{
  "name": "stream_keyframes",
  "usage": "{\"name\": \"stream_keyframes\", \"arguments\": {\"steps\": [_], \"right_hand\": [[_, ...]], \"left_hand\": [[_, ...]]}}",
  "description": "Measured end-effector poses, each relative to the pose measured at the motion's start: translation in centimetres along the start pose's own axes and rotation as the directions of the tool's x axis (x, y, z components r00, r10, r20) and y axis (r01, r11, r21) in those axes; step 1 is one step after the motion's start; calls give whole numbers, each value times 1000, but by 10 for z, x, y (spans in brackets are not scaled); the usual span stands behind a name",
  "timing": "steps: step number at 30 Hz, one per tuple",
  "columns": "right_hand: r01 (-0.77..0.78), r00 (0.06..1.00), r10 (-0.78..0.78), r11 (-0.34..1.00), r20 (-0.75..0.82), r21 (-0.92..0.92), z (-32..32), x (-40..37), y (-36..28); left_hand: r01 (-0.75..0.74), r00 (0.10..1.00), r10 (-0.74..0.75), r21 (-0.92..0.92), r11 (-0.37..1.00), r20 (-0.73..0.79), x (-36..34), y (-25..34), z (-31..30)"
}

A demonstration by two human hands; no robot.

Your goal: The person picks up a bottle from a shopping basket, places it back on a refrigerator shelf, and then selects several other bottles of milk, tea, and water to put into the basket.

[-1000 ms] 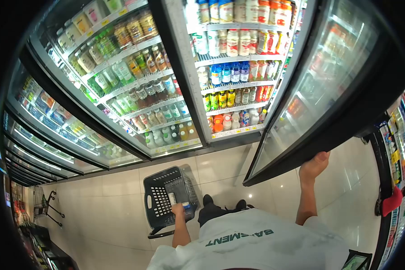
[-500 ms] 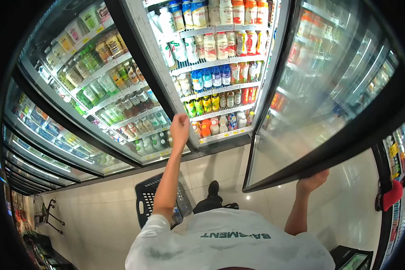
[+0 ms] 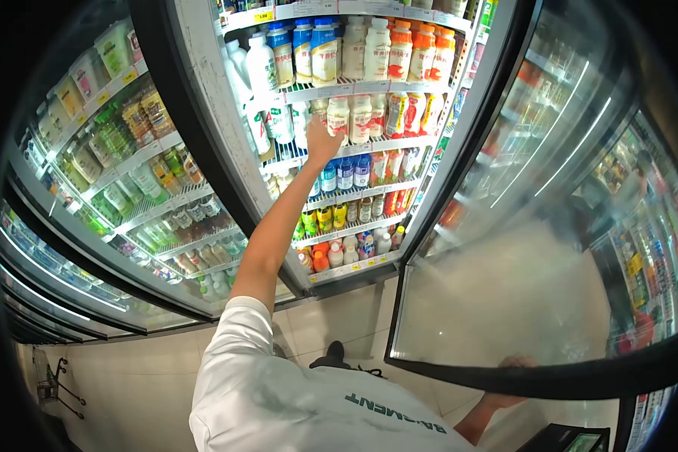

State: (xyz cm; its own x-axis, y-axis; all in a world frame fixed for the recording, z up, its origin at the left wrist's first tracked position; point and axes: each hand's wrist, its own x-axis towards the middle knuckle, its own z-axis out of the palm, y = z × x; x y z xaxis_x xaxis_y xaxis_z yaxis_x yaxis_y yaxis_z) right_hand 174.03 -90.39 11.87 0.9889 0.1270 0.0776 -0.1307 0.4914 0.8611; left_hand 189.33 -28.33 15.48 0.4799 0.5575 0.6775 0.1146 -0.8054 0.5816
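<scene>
My left hand [image 3: 324, 143] reaches into the lit drinks cooler, at the second shelf from the top in view. Its fingers are apart, with the thumb out to the right. They overlap a pale bottle [image 3: 319, 108], beside a white bottle with red print [image 3: 338, 119]. Low on the right, my right hand [image 3: 507, 398] grips the black frame of the swung-out glass door [image 3: 497, 316]. Its fingers wrap over the frame and show blurred through the glass.
Blue-capped bottles [image 3: 325, 49] and orange-capped bottles [image 3: 422, 53] fill the shelf above. Blue-labelled bottles [image 3: 344, 173] stand below. Closed cooler doors [image 3: 166, 151] run along the left. A shopping cart [image 3: 49, 380] stands at far left on the tiled floor [image 3: 151, 358].
My left hand has moved up and into the cooler, to the bottle shelf. The door has swung wider, with my right hand still at its frame. The view has shifted closer to the shelves.
</scene>
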Motion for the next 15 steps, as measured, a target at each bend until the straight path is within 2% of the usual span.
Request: {"name": "stream_keyframes", "arguments": {"steps": [1,2,3,4,5,7,8,9,10,11,12,13,14,15], "right_hand": [[-71,997,63,935,33,349,4,2,-18],[-80,997,71,938,39,338,3,3,-11],[162,982,-153,984,106,-79,0,1,-5],[410,910,-322,794,261,-449,-3,-2,7],[353,925,-286,891,251,-285,-6,-7,30],[144,961,-99,977,260,-160,-6,-10,18],[147,959,-99,976,266,-164,-7,-8,18],[76,932,39,951,361,-299,-8,-8,18],[24,884,183,900,429,-435,-9,-8,22],[31,884,180,898,431,-438,-7,-7,21],[82,896,99,922,433,-379,-4,-7,19],[132,904,17,939,428,-318,-2,-5,15],[183,908,-63,949,414,-256,1,-3,11],[234,909,-144,953,391,-194,4,-2,6]], "left_hand": [[2,1000,-2,-13,1000,-9,12,2,9],[-55,997,56,22,998,-57,23,2,18],[-111,988,117,60,992,-102,34,2,27],[-75,993,80,56,996,-87,44,0,35],[-74,993,78,46,996,-90,56,-2,45],[18,994,15,296,955,-109,74,-6,62],[42,998,-30,239,970,-55,79,-10,69],[41,998,-30,232,972,-52,83,-13,75],[96,995,-102,267,959,7,86,-11,76],[148,982,-176,307,940,65,86,-9,77],[184,982,-189,276,943,-8,85,-9,77],[185,982,-191,277,943,-5,83,-9,81],[120,982,-67,315,941,-176,80,-10,82],[63,940,68,366,928,-336,77,-11,82]]}}
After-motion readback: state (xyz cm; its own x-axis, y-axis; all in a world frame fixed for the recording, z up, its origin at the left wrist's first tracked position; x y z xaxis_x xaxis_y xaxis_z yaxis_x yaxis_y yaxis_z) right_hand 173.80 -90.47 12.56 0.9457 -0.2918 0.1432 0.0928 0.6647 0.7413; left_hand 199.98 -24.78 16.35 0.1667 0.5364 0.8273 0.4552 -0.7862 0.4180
